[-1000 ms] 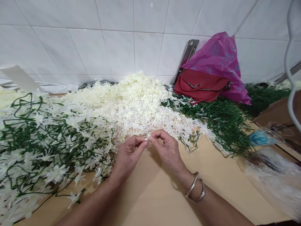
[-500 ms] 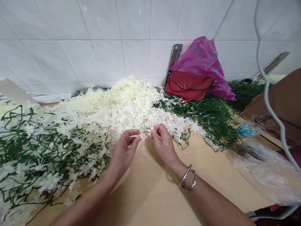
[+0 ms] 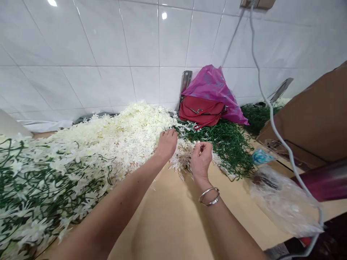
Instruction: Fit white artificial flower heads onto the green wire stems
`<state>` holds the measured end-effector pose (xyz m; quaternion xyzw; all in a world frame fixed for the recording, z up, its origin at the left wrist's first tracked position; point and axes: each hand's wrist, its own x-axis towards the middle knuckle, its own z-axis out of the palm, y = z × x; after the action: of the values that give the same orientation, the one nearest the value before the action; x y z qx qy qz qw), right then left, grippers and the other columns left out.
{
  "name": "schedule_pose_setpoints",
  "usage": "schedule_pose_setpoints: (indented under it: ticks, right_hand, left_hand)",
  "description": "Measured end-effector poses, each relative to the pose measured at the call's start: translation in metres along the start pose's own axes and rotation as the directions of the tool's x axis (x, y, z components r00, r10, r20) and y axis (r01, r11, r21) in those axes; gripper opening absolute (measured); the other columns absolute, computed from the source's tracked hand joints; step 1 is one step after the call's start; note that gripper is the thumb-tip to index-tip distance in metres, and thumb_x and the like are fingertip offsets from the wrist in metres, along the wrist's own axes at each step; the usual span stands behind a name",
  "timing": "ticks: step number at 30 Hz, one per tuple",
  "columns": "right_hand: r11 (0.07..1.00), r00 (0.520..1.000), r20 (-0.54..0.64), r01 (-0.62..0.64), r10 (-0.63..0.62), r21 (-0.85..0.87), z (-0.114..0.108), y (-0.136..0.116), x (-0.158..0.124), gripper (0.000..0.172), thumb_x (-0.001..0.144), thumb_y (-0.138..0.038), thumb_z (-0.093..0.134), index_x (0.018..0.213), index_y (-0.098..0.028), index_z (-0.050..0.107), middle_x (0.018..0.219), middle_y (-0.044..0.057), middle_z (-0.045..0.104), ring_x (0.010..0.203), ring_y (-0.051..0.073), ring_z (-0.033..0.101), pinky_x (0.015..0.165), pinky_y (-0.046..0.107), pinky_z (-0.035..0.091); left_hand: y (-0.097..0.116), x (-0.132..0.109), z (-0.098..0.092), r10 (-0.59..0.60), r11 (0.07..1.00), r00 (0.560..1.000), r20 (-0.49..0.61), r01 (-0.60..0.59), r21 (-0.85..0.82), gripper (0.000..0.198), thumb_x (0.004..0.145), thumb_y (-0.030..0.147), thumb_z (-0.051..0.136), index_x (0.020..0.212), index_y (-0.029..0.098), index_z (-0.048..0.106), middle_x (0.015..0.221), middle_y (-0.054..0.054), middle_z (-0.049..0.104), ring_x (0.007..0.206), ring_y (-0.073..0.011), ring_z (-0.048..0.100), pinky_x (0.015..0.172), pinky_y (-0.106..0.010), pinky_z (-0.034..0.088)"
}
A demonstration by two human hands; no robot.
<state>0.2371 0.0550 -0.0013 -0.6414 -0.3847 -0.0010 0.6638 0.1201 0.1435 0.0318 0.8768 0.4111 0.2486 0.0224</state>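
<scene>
Pinched between the thumb and fingers of my right hand [image 3: 201,160] is a small white artificial flower [image 3: 198,143], partly hidden by the fingers. My left hand [image 3: 167,144] reaches onto the right edge of a heap of loose white artificial blossoms [image 3: 135,124]. Its back faces me, and the bent fingertips are hidden, so what they touch does not show. Below and between the hands lie thin whitish flower pieces [image 3: 180,159]. A tangle of green plastic stems [image 3: 227,144] lies just beyond and right of my right hand.
Assembled white flowers on green stems [image 3: 54,184] cover the table's left side. At the back, a red handbag [image 3: 200,110] and a purple plastic bag [image 3: 213,86] lean by the tiled wall. Clear plastic bags [image 3: 282,202], a hanging grey cable [image 3: 273,119] and a cardboard box [image 3: 306,112] stand right.
My left hand has moved forward and right, from near my right hand to the heap's edge. My right hand has shifted slightly right, still pinching. The camera view has turned.
</scene>
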Motion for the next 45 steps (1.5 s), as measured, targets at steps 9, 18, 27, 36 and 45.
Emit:
schedule_pose_setpoints:
  ticks: [9, 18, 27, 36, 45]
  right_hand:
    - [0.992, 0.987, 0.141, -0.067, 0.082, -0.108, 0.015, 0.013, -0.017, 0.014, 0.091, -0.035, 0.051, 0.082, -0.025, 0.051, 0.063, -0.004, 0.057, 0.060, 0.021, 0.051, 0.078, 0.037, 0.036]
    - [0.991, 0.972, 0.219, -0.063, 0.088, -0.118, 0.015, 0.010, -0.021, 0.014, 0.092, -0.036, 0.050, 0.083, -0.026, 0.052, 0.065, -0.004, 0.059, 0.062, 0.020, 0.054, 0.080, 0.036, 0.037]
    - [0.991, 0.967, 0.240, -0.060, 0.088, -0.123, 0.015, 0.008, -0.022, 0.016, 0.089, -0.037, 0.053, 0.080, -0.025, 0.052, 0.061, -0.005, 0.057, 0.059, 0.019, 0.052, 0.081, 0.037, 0.036]
    - [0.997, 0.939, 0.342, 0.058, -0.034, -0.060, 0.013, -0.018, -0.040, 0.017, 0.091, -0.038, 0.054, 0.083, -0.023, 0.057, 0.078, 0.001, 0.067, 0.074, 0.021, 0.059, 0.087, 0.039, 0.040]
    - [0.955, 0.888, 0.362, 0.294, -0.283, 0.025, 0.010, -0.033, -0.047, 0.012, 0.094, -0.032, 0.057, 0.088, -0.022, 0.058, 0.084, 0.002, 0.067, 0.072, 0.020, 0.056, 0.086, 0.039, 0.041]
  left_hand:
    - [-0.023, 0.057, 0.009, -0.120, 0.980, 0.977, 0.179, 0.088, 0.177, 0.048, 0.099, 0.039, 0.065, 0.145, 0.025, 0.055, 0.148, -0.018, 0.055, 0.137, -0.0371, 0.052, 0.104, -0.049, 0.050]
    - [-0.037, 0.043, -0.011, -0.164, 0.971, 0.961, 0.221, 0.119, 0.205, 0.027, 0.099, 0.029, 0.066, 0.122, 0.016, 0.066, 0.123, -0.010, 0.068, 0.105, -0.0234, 0.069, 0.091, -0.043, 0.059]
    - [-0.058, -0.045, -0.075, -0.192, 0.980, 0.975, -0.112, 0.196, 0.026, 0.022, 0.082, 0.005, 0.056, 0.095, 0.021, 0.063, 0.099, -0.005, 0.067, 0.086, -0.0211, 0.064, 0.075, -0.030, 0.048]
    - [-0.055, -0.145, -0.090, -0.198, 0.980, 0.978, -0.060, 0.198, -0.007, 0.017, 0.081, 0.007, 0.057, 0.090, 0.022, 0.059, 0.088, -0.002, 0.065, 0.071, -0.0187, 0.060, 0.065, -0.029, 0.041]
    - [-0.059, -0.186, -0.126, -0.107, 0.993, 0.957, 0.270, 0.090, 0.077, 0.019, 0.090, 0.015, 0.067, 0.107, 0.021, 0.070, 0.151, -0.013, 0.056, 0.126, -0.0344, 0.063, 0.101, -0.046, 0.051]
